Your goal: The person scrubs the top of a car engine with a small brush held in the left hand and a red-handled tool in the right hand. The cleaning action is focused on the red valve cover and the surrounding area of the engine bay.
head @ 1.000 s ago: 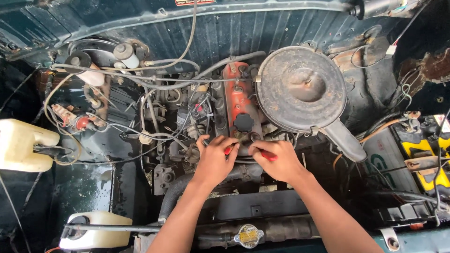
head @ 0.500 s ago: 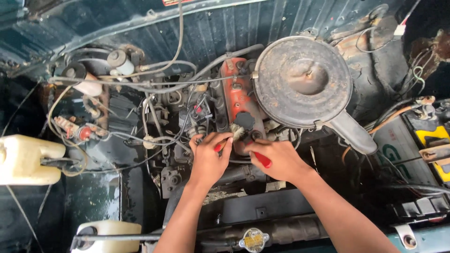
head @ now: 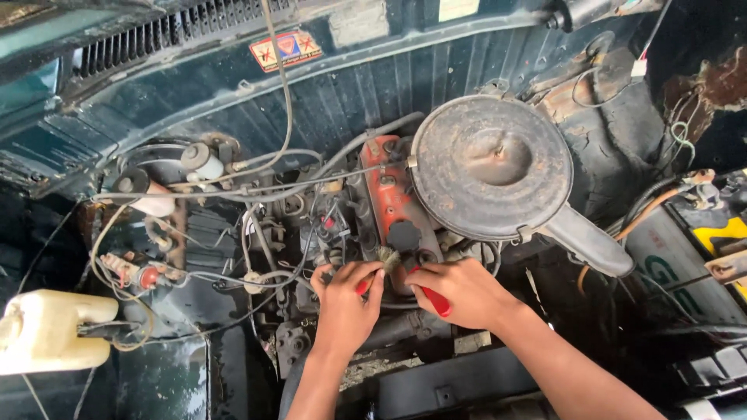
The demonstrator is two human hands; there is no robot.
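Both hands meet low in the engine bay, at six o'clock of the red valve cover (head: pixel 387 204). The left hand (head: pixel 346 299) pinches a small brush (head: pixel 388 259), bristles at its one o'clock. The right hand (head: pixel 463 292) has its grip pressed together around a red handle (head: pixel 436 301), the round air cleaner (head: pixel 492 166) at its twelve.

Red tool (head: pixel 437 302) mostly hidden under right hand (head: pixel 465 294).

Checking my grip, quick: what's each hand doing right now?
Left hand: closed, pinching the small brush.
Right hand: closed around the red handle.
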